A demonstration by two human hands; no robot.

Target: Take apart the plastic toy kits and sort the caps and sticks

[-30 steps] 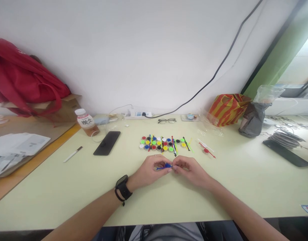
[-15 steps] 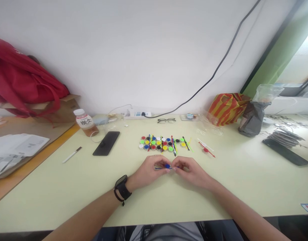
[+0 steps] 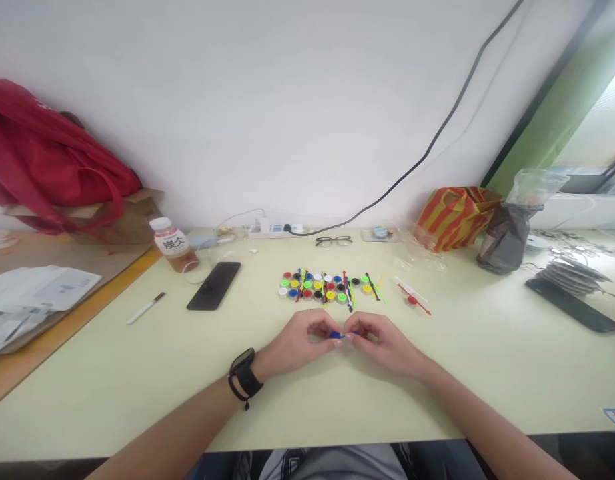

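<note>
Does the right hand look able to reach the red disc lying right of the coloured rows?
Probably yes: only bare tabletop shows between the right hand and the red disc. That hand is busy at a small blue piece, so it may need freeing first.

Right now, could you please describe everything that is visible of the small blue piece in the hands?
The small blue piece is deep blue and looks like plastic. The left hand and the right hand pinch it from either side, and blue shows at both. It sits on the person's side of the coloured discs. Fingers cover much of it, so its full shape and parts cannot be told.
</note>
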